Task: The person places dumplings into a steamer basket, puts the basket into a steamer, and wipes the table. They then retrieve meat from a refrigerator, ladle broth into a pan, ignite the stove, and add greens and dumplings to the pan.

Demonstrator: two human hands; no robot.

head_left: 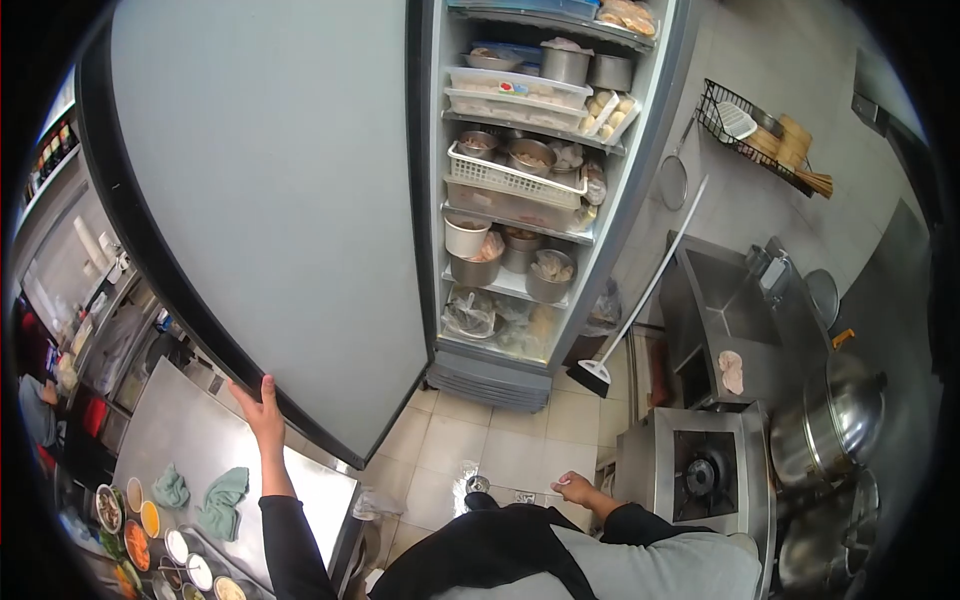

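The refrigerator door stands wide open at the left, its pale grey face toward me. My left hand holds the lower part of its dark edge, thumb and fingers on either side. Low in front of me, over the tiled floor, is my right hand. Its fingers are curled closed, and whatever may be in them is too small to make out. Ahead, the refrigerator shelves carry metal pots, a white plastic basket, lidded tubs, a white bucket and bagged food.
At lower left, a steel counter holds green cloths and several small food containers. A long-handled broom leans right of the refrigerator. Farther right are a steel sink, a gas burner and a large pot.
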